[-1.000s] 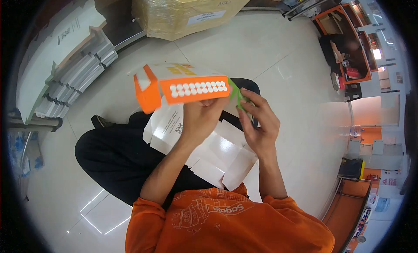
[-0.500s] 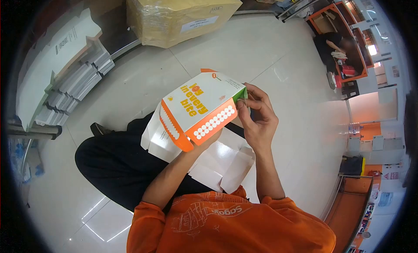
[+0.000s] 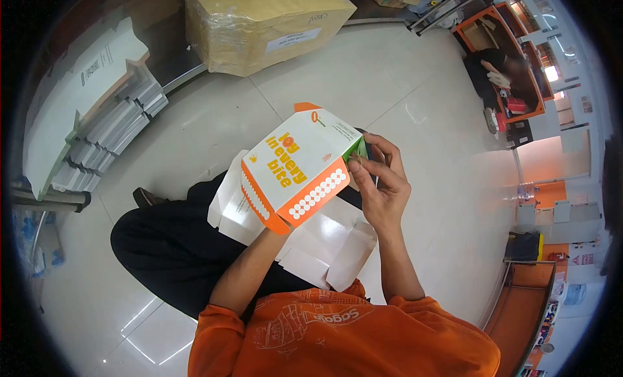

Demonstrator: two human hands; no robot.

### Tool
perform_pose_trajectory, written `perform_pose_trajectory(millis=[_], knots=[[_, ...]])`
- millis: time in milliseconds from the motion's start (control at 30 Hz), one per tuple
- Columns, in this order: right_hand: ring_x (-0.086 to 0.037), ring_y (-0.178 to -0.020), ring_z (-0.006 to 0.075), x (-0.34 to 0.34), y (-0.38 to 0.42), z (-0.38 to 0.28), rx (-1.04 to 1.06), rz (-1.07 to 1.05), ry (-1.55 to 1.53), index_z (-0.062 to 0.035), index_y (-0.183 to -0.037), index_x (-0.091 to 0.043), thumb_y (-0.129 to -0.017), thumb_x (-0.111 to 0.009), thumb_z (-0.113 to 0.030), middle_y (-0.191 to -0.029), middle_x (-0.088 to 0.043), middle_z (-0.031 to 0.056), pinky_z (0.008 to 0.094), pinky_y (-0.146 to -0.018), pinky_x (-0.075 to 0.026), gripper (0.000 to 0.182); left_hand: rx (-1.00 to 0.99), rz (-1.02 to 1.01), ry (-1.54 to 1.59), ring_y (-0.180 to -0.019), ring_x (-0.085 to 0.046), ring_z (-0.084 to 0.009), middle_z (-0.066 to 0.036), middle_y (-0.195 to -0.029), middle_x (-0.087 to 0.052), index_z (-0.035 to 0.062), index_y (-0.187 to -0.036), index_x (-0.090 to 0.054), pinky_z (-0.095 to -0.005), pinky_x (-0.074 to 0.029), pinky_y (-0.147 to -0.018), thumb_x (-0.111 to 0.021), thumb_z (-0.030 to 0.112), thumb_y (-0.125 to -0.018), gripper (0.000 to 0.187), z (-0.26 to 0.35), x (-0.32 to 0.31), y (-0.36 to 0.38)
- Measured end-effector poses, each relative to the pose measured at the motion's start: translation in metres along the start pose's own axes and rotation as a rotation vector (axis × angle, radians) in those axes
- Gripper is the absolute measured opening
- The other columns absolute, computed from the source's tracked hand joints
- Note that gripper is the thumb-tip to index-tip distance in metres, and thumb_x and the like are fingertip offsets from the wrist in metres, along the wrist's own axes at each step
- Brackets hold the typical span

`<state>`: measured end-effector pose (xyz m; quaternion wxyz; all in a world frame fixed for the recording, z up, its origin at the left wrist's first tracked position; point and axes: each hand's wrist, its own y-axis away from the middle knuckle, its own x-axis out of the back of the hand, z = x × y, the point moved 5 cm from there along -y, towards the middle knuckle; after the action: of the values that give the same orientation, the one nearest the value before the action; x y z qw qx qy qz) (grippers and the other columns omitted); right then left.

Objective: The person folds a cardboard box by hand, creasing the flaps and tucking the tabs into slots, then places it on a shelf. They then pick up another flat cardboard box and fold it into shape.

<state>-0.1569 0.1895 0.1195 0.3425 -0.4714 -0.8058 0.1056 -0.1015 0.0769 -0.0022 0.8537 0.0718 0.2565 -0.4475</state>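
Observation:
A partly folded cardboard food box (image 3: 310, 146), white on top with "joy in every bite" in yellow and orange sides, is held over my lap. My right hand (image 3: 384, 192) is closed at its right end, thumb and fingers pinching the green end flap (image 3: 354, 148). The left forearm runs up beneath the box; only the wrist of my left hand (image 3: 280, 235) shows, and its fingers are hidden under or inside the box. Below lies an unfolded white carton sheet (image 3: 321, 247), spread across my legs.
Stacked flat carton blanks (image 3: 107, 133) stand on the left. A large taped brown carton (image 3: 266, 33) sits ahead on the tiled floor (image 3: 448, 176). Another person (image 3: 490, 72) crouches by orange shelving (image 3: 538, 85) at the far right.
The box has tilted slightly and shifted a little to the left. My right fingers have moved slightly along the green flap, which is bent further inward.

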Motion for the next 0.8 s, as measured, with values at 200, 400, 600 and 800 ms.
perform_pose_trajectory(millis=[200, 400, 600, 800], knots=[[-0.057, -0.117, 0.0282, 0.005, 0.005, -0.005, 0.054, -0.074, 0.107, 0.0026, -0.093, -0.073, -0.083, -0.072, 0.000, -0.125, -0.057, 0.0167, 0.0421, -0.101, -0.046, 0.010, 0.055, -0.061, 0.034, -0.094, -0.063, -0.0204, -0.006, -0.098, -0.067, 0.0028, -0.101, -0.065, -0.0345, -0.049, -0.082, -0.065, 0.018, -0.090, 0.018, 0.004, 0.006, 0.002], [-0.058, -0.117, 0.0292, 0.008, 0.015, 0.010, -0.038, -0.031, -0.155, 0.0029, -0.089, -0.068, -0.083, -0.069, 0.006, -0.128, -0.055, 0.0178, 0.0408, -0.100, -0.047, 0.007, 0.118, -0.124, 0.067, -0.095, -0.063, -0.0210, -0.006, -0.099, -0.067, 0.0030, -0.100, -0.065, -0.0348, -0.049, -0.083, -0.065, 0.018, -0.089, 0.018, 0.002, 0.007, 0.006], [-0.057, -0.119, 0.0299, 0.016, 0.022, 0.021, -0.120, -0.106, -0.214, 0.0021, -0.088, -0.065, -0.084, -0.068, 0.006, -0.129, -0.055, 0.0171, 0.0414, -0.101, -0.047, 0.006, 0.179, -0.186, 0.088, -0.095, -0.064, -0.0217, -0.006, -0.099, -0.067, 0.0031, -0.099, -0.066, -0.0351, -0.049, -0.083, -0.066, 0.017, -0.089, 0.018, -0.004, 0.003, 0.017], [-0.051, -0.124, 0.0248, 0.031, 0.040, 0.068, -0.380, -0.253, -0.542, -0.0040, -0.099, -0.054, -0.076, -0.075, 0.009, -0.127, -0.054, 0.0145, 0.0399, -0.094, -0.050, 0.034, 0.230, -0.311, 0.101, -0.096, -0.064, -0.0224, -0.007, -0.100, -0.067, 0.0033, -0.098, -0.066, -0.0355, -0.049, -0.084, -0.066, 0.017, -0.088, 0.017, -0.020, -0.009, 0.026]])
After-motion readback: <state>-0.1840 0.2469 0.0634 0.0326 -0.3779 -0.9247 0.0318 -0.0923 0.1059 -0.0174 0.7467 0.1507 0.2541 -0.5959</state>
